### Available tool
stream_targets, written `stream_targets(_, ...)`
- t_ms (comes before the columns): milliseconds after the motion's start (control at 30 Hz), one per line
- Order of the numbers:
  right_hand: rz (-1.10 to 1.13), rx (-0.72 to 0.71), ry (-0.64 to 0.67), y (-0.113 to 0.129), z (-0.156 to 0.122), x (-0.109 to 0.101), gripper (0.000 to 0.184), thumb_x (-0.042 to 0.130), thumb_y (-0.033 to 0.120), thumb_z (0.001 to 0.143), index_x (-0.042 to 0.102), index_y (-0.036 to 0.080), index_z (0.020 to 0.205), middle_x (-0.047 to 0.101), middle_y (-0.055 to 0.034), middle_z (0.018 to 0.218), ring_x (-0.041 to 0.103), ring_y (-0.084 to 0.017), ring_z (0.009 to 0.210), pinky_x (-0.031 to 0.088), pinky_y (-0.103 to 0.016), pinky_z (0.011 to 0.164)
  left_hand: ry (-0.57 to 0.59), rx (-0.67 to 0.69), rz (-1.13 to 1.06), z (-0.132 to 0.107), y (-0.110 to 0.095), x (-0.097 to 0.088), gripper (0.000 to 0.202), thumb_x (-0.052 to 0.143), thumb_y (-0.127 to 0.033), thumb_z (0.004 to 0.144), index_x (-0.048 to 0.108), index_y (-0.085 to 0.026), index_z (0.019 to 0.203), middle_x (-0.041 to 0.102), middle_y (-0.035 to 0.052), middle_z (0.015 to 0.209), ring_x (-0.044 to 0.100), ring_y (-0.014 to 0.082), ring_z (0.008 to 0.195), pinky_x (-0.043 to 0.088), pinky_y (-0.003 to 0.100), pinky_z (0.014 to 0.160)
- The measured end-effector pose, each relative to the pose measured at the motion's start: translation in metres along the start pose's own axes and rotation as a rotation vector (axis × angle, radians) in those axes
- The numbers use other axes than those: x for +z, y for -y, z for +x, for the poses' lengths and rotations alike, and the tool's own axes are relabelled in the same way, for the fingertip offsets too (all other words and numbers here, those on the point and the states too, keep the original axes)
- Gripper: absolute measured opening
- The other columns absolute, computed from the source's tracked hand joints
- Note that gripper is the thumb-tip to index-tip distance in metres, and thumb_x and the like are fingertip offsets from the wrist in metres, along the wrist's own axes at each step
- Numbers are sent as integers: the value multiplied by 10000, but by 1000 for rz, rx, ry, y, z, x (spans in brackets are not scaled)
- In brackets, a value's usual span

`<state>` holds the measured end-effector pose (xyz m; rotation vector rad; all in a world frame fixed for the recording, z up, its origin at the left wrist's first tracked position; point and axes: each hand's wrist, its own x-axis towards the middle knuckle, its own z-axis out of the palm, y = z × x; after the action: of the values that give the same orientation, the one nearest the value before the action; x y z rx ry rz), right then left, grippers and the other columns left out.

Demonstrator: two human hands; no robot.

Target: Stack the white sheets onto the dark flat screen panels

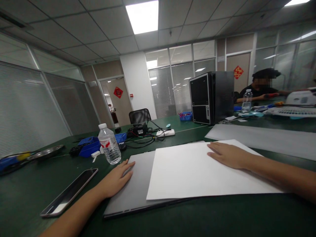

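Note:
A white sheet of paper (182,171) lies flat, partly over a closed grey laptop (133,194) on the green table. Fingers stretched out, my right hand (225,154) rests on the paper's upper right part and holds nothing. My left hand (118,177) lies with spread fingers on the laptop's left edge, apart from the paper. The laptop's right part is hidden beneath the sheet. Left of my left hand, a phone (70,192) lies face up. A clear water bottle (108,144) with a white cap stands upright just beyond that hand.
Blue bins (90,146), black cables with an adapter (140,130) and a white power strip (165,132) lie beyond the laptop. A black computer tower (211,97) stands at the back. A translucent sheet (266,140) lies right. Another person (261,87) sits at the far right.

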<state>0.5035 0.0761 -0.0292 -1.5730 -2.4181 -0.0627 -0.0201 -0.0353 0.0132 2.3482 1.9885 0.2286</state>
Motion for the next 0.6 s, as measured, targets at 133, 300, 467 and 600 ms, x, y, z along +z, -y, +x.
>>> stream_targets(133, -44, -83, -3, 33, -8, -10, 789, 276, 716, 982, 551, 152, 1461, 493, -167, 1499, 494, -372, 1349, 415, -573, 1125, -22, 11, -8, 2, 2, 4, 668, 369, -566, 987, 466, -196, 1534, 381, 133, 1633, 340, 330, 1506, 256, 523, 1238)
stream_targets(300, -55, -74, 22, 42, -12, -19, 776, 279, 695, 985, 548, 147, 1463, 484, -165, 1506, 486, -364, 1360, 415, -559, 1133, -32, 21, -16, 4, 7, 6, 659, 377, -578, 993, 465, -212, 1535, 365, 133, 1639, 342, 337, 1504, 262, 539, 1233)
stream_targets(467, -27, -68, -13, 34, -9, -15, 734, 339, 698, 980, 580, 177, 1438, 516, -149, 1483, 522, -365, 1324, 436, -566, 1110, -22, 16, -9, 4, 9, 6, 678, 367, -587, 996, 449, -195, 1543, 327, 150, 1648, 323, 330, 1511, 254, 525, 1236)
stream_targets(600, 37, -178, -85, 33, -9, -25, 601, 395, 640, 993, 666, 235, 1345, 550, -99, 1460, 550, -344, 1293, 442, -557, 1100, -49, 24, -12, 5, 7, 6, 659, 405, -572, 983, 493, -194, 1517, 377, 137, 1625, 363, 345, 1490, 277, 533, 1229)
